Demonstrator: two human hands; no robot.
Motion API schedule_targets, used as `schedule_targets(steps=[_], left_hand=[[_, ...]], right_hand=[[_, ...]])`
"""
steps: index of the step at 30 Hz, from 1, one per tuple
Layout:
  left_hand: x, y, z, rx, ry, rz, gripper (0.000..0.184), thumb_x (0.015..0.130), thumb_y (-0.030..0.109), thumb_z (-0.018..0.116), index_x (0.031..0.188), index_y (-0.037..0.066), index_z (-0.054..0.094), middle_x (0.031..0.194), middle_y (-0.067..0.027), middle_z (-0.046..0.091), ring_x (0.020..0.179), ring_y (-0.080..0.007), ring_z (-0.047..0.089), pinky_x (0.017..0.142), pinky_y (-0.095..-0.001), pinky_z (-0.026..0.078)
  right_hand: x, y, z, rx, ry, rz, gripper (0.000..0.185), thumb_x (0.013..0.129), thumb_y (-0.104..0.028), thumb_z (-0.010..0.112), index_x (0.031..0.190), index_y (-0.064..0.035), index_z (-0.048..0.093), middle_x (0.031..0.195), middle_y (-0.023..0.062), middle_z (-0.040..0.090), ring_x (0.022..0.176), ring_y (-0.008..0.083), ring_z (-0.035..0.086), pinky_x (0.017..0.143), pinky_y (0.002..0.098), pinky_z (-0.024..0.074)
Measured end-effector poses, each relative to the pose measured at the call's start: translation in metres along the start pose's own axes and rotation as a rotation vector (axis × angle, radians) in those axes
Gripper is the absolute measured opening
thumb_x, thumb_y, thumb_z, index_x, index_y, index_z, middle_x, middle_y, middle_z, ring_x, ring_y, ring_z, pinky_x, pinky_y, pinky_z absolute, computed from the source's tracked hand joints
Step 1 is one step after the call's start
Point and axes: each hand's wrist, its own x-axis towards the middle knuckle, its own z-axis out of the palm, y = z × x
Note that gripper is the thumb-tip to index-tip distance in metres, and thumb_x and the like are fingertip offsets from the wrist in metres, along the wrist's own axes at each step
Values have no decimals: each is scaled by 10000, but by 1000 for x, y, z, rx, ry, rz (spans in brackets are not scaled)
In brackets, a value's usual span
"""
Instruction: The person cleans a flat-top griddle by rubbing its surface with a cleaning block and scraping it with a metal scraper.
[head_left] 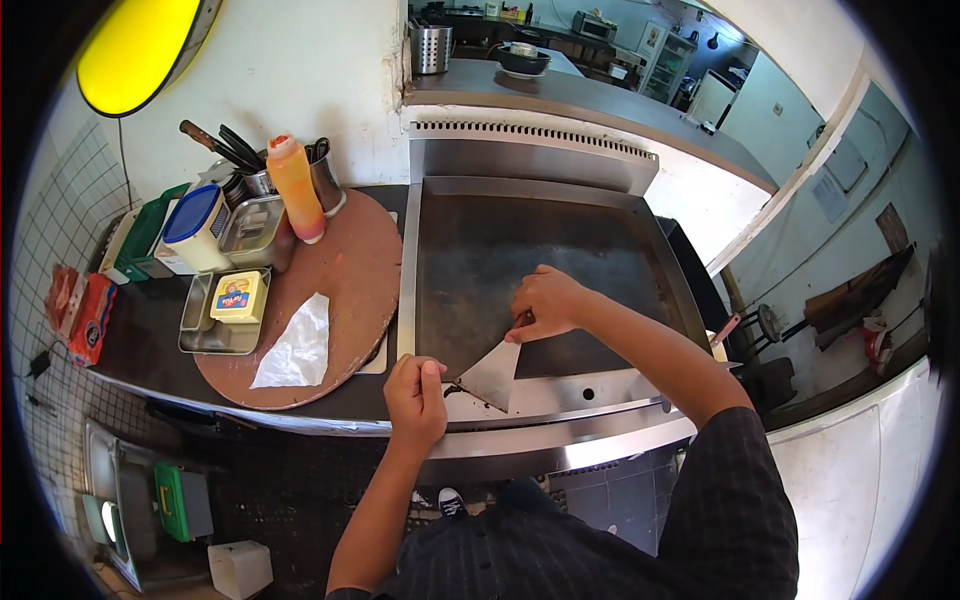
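My right hand (548, 302) is wrapped round the handle of a metal scraper (490, 378) with a wide, flared blade. The blade points down and left, its edge against the front steel ledge (560, 392) of a flat griddle (540, 260). Dark residue (452, 388) shows by the blade's left corner. Just left of it my left hand (416, 400) is closed, thumb up, above the griddle's front left corner; whatever its fingers may hold is hidden. The dark griddle plate has a streaky, hazy surface.
Left of the griddle, a round brown board (350, 260) carries a white sheet (298, 345), a squeeze bottle (294, 190) and a steel tray (222, 335) with a margarine tub (238, 297). A blue-lidded tub (197, 225) stands behind. A ledge (590, 110) runs behind the griddle.
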Motion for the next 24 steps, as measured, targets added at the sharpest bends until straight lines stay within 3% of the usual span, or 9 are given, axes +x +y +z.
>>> schedule_targets(steps=[4, 24], left_hand=[[0, -1, 0, 9, -3, 25, 222, 1007, 101, 475, 856, 6, 607, 807, -85, 598, 696, -186, 484, 677, -301, 404], [0, 1, 0, 24, -6, 28, 235, 1012, 111, 469, 858, 6, 612, 802, -85, 590, 686, -183, 475, 666, -303, 398]], right_hand=[[0, 0, 2, 38, -14, 5, 461, 876, -547, 625, 669, -139, 675, 756, -36, 686, 815, 204, 573, 895, 354, 362], [5, 6, 11, 90, -53, 32, 464, 897, -556, 628, 709, -139, 702, 776, -49, 693, 825, 201, 577, 913, 355, 360]])
